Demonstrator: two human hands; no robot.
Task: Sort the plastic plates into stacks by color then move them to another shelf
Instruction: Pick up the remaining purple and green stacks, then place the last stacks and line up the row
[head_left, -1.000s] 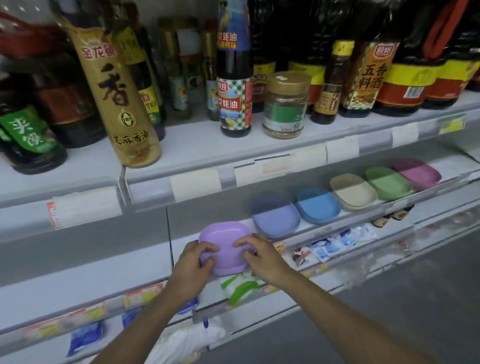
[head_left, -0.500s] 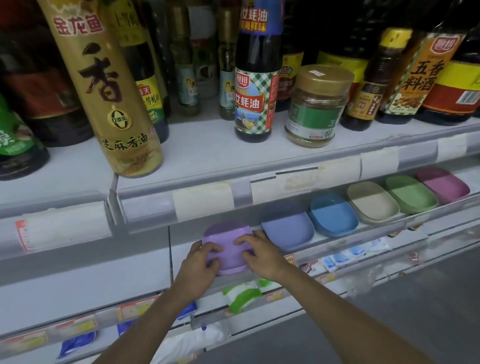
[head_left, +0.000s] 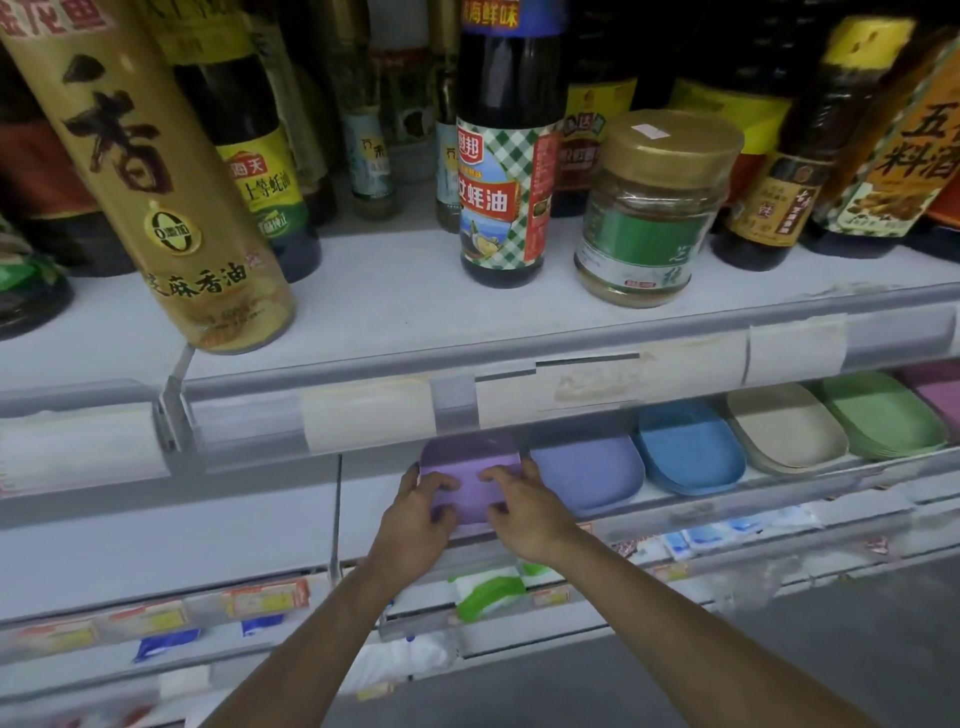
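Observation:
A light purple plate stack (head_left: 470, 475) sits at the front of the middle shelf (head_left: 779, 499), partly under the shelf edge above. My left hand (head_left: 418, 512) grips its left side and my right hand (head_left: 524, 506) grips its right side, fingers over the top. To the right along the same shelf lie a lavender-blue plate stack (head_left: 589, 475), a blue stack (head_left: 688, 449), a beige stack (head_left: 784, 428), a green stack (head_left: 883, 415) and a pink-purple stack (head_left: 940, 387) cut off by the frame edge.
The upper shelf (head_left: 395, 306) carries sauce and oil bottles, among them a tall gold sesame oil bottle (head_left: 150, 171), an oyster sauce bottle (head_left: 506, 145) and a gold-lidded jar (head_left: 657, 208). Packaged goods (head_left: 488, 592) fill the lower shelf. Grey floor lies at the lower right.
Both hands have pushed the light purple stack farther in onto the middle shelf, under the upper shelf's edge. The view has moved closer to the shelves.

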